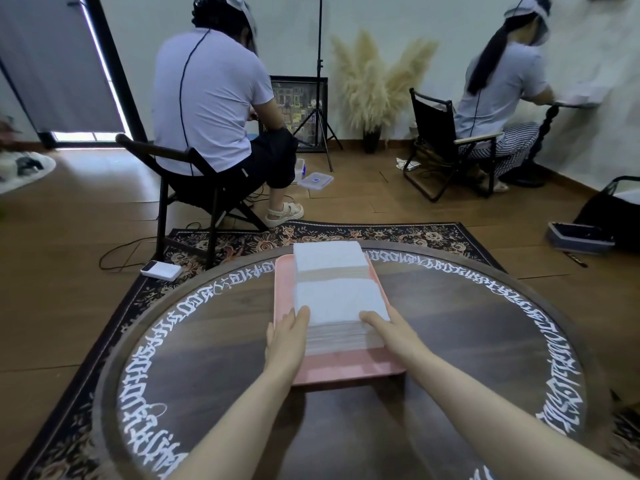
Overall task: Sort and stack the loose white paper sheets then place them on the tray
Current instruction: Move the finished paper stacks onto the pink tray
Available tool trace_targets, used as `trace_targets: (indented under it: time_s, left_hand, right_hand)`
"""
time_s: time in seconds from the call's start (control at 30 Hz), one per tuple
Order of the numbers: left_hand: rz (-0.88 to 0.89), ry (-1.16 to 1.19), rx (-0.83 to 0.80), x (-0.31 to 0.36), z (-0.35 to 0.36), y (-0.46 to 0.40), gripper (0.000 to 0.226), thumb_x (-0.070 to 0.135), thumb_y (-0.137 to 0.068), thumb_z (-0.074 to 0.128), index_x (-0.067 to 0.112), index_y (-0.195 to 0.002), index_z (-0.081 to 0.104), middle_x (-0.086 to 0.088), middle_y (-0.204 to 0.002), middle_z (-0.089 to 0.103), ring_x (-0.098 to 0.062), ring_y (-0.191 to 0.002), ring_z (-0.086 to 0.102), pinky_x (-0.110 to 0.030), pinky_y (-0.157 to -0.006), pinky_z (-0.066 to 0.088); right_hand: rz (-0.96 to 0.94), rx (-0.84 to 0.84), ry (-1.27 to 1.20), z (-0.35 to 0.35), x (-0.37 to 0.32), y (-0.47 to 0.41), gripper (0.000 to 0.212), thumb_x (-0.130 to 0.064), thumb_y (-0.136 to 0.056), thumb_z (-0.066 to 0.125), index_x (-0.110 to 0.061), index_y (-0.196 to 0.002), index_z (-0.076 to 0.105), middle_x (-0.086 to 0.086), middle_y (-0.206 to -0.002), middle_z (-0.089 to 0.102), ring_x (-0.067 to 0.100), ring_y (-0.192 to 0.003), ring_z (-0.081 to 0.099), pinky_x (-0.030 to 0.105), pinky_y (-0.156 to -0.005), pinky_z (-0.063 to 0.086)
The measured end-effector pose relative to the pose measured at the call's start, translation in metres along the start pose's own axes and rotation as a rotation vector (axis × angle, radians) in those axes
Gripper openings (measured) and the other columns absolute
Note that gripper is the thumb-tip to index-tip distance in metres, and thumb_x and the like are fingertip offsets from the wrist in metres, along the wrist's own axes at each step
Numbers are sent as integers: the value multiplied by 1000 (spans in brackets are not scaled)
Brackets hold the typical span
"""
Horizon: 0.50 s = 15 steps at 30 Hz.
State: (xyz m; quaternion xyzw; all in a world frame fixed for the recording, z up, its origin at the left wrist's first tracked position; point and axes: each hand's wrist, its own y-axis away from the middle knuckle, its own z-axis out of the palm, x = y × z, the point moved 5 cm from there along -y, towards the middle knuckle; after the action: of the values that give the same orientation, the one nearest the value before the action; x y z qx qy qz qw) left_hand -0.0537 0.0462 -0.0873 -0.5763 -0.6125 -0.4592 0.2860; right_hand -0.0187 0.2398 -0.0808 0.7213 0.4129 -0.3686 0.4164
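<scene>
A pink tray [346,367] lies on the round dark table, reaching toward its far edge. Two thick stacks of white paper sheets stand on it: a far stack [329,255] and a near stack [341,299]. My left hand [287,336] presses flat against the near stack's left side. My right hand [389,329] presses against its right side. The fingertips of both hands reach the stack's top front corners. The stack sits squeezed between my two palms, resting on the tray.
The round wooden table [207,358] has white lettering around its rim. Two people sit on folding chairs [180,174] with their backs to me beyond the table. A white power bank [161,270] lies on the patterned rug.
</scene>
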Motion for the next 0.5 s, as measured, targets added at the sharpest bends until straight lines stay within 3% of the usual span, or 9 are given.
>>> trace_targets:
  time_s: [0.07,0.23,0.5]
  left_hand:
    - [-13,13,-7,1,-1,2,75,62,-81,22,29,-144,46,-1,-157,33,-24,-150,6,-44,-120,12]
    - [-19,26,32,1,1,5,48,47,-99,35,36,-146,41,-8,-159,24,-23,-151,4,-48,-120,13]
    - [-30,49,13,-5,-8,3,61,56,-84,38,39,-143,45,-11,-153,29,-29,-147,18,-50,-117,23]
  right_hand:
    - [9,6,3,1,2,0,61,-49,-88,59,-31,-145,42,5,-145,47,32,-132,44,50,-113,33]
    - [34,13,7,3,4,0,66,-53,-87,59,-34,-147,39,3,-150,41,35,-136,39,51,-114,30]
    - [27,11,10,10,5,4,64,-49,-87,61,-33,-145,40,5,-153,39,32,-140,35,48,-116,28]
